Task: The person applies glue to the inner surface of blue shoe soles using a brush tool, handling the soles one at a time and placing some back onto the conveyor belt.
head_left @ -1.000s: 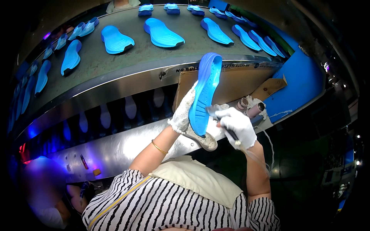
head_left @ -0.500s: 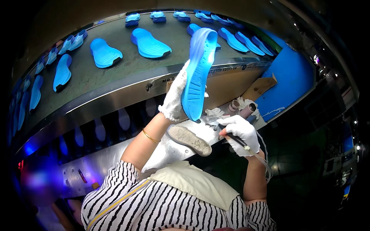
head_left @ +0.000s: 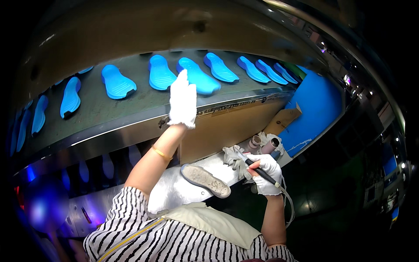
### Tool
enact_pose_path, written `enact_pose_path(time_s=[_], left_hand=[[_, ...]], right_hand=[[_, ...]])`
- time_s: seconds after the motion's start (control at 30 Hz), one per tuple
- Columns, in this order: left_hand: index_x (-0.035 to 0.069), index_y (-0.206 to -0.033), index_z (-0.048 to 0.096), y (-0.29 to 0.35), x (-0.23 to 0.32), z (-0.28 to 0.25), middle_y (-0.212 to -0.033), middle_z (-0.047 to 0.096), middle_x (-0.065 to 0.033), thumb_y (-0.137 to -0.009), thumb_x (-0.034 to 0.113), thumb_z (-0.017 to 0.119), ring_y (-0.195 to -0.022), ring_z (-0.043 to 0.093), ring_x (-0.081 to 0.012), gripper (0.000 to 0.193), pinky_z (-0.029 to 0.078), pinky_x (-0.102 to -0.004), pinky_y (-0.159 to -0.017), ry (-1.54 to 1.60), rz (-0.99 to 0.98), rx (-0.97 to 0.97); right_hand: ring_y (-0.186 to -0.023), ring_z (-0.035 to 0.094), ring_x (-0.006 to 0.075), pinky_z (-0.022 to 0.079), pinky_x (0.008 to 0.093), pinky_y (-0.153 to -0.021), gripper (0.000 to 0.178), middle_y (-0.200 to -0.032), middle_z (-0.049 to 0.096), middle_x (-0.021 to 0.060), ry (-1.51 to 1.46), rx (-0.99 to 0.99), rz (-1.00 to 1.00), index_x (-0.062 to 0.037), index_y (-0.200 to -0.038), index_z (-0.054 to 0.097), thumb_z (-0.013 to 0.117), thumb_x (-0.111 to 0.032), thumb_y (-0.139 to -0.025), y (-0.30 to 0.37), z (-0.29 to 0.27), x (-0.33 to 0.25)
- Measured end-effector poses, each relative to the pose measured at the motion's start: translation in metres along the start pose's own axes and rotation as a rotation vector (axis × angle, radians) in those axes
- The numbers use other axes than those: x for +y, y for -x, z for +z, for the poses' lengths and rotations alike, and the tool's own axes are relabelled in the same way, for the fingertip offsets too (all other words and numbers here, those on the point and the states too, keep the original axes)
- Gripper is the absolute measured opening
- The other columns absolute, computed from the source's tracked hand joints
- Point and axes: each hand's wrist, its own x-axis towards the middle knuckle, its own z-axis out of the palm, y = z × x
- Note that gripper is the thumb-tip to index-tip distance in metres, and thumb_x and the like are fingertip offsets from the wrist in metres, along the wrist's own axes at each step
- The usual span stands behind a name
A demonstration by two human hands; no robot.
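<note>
My left hand [head_left: 183, 102], in a white glove, reaches over the metal edge of the dark belt. Its fingers are at the side of a blue shoe sole [head_left: 200, 79], slightly blurred, at belt level; the thumb and part of the grip are hidden. On the right, my right hand [head_left: 264, 174], in a white glove with bare fingertips showing, is closed around a black pen-shaped tool [head_left: 263, 174] with a thin tip and a pale cord. The tip points up and left toward crumpled grey gloves [head_left: 235, 160]. A grey, worn-looking sole [head_left: 205, 180] lies on the shelf between my arms.
Several other blue soles [head_left: 118, 82] lie spaced along the dark green belt [head_left: 94, 105]. Two spools [head_left: 269, 146] stand at the shelf's right end, by a cardboard piece [head_left: 283, 120] and a blue panel [head_left: 314, 113]. Below the belt's edge is a cardboard sheet [head_left: 218, 131].
My left hand has carried the blue sole from in front of me up and left to the belt, among the other soles. My right hand still holds the tool. The view has shifted.
</note>
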Motion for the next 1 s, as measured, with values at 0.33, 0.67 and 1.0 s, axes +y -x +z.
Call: enact_pose_path(time_s=[0.33,0.67,1.0], left_hand=[[0.006,-0.087,0.064,-0.021,0.062,-0.095,-0.085,0.058,-0.0117,-0.073,0.016,0.066,-0.083,0.056,-0.0283,0.017,0.046,-0.0373,-0.070,-1.178,0.471,-0.443],[0.002,-0.079,0.047,0.022,0.186,-0.103,-0.086,0.052,-0.0126,-0.099,0.029,0.034,-0.075,0.049,-0.0154,0.036,0.043,-0.0277,-0.074,0.082,0.395,0.042],[0.006,-0.128,0.047,0.116,0.094,-0.095,-0.137,0.039,-0.0248,-0.084,0.069,0.036,-0.126,0.037,-0.0419,0.077,0.037,-0.0553,-0.099,1.106,-0.968,-0.314]], right_hand=[[-0.081,0.059,0.0143,0.047,0.0259,-0.073,0.017,-0.089,0.063,0.0084,-0.232,-0.086,0.163,-0.0026,-0.079,0.058,0.065,0.011,-0.071,0.010,0.031,0.014],[-0.070,0.064,0.0147,0.052,0.0251,-0.068,0.022,-0.085,0.064,0.0086,-0.536,0.174,0.416,-0.0044,-0.093,0.054,0.064,0.007,-0.078,0.018,0.034,0.046],[-0.073,0.057,0.0095,0.046,0.0227,-0.067,0.022,-0.086,0.062,0.0071,-0.797,-0.060,0.326,-0.0036,-0.091,0.052,0.062,0.009,-0.075,0.015,0.072,-0.006]])
